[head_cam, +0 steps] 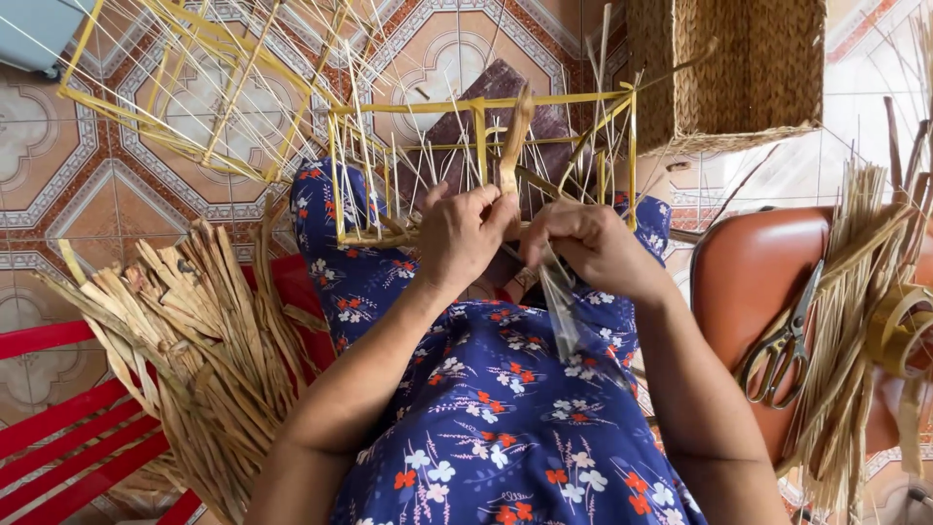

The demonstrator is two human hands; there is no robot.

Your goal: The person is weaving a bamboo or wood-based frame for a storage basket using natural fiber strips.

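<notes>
Early stage, by the look of it: frame [481, 160] on the lap is mostly bare stakes, only a bit woven at the bottom. Left hand [465, 236] fingers pinched on a strip [514, 136] standing against the frame; right hand [593, 245] fingers closed on a strand. Strip pile [199, 331] and finished basket [724, 68] nearby.

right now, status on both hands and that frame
Left hand pinching tan straw strand. Right hand gripping strand lower down. Yellow wire basket frame on lap, partly woven. Nothing blocking.
</notes>
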